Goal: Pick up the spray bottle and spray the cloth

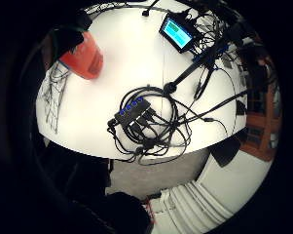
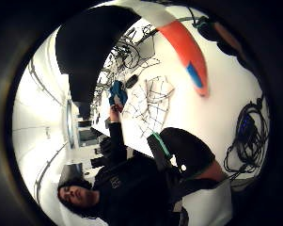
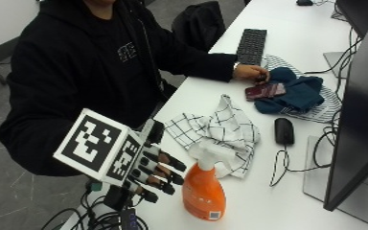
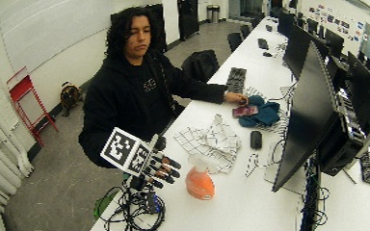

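An orange spray bottle (image 3: pixel 203 192) with a white trigger head stands upright on the white table (image 3: pixel 280 206), just in front of a white cloth (image 3: pixel 225 127) with a black grid pattern, which lies crumpled. My gloved right hand (image 3: pixel 156 173) hovers just left of the bottle, fingers spread and pointing at it, holding nothing; a small gap shows between fingertips and bottle. In the palm views the bottle (image 1: pixel 85 58) (image 2: pixel 185 52) lies beside the cloth (image 1: pixel 53 92) (image 2: pixel 150 103). The wide view shows the same hand (image 4: pixel 159 171), bottle (image 4: pixel 200 183) and cloth (image 4: pixel 210 139).
The person's bare left hand (image 3: pixel 251 73) rests by a phone on a blue cloth (image 3: pixel 295 93). A black mouse (image 3: pixel 284 131), keyboard (image 3: pixel 252 45) and large monitor (image 3: pixel 362 120) stand beyond. A cable hub (image 1: pixel 134 109) with tangled wires lies under my hand near the table edge.
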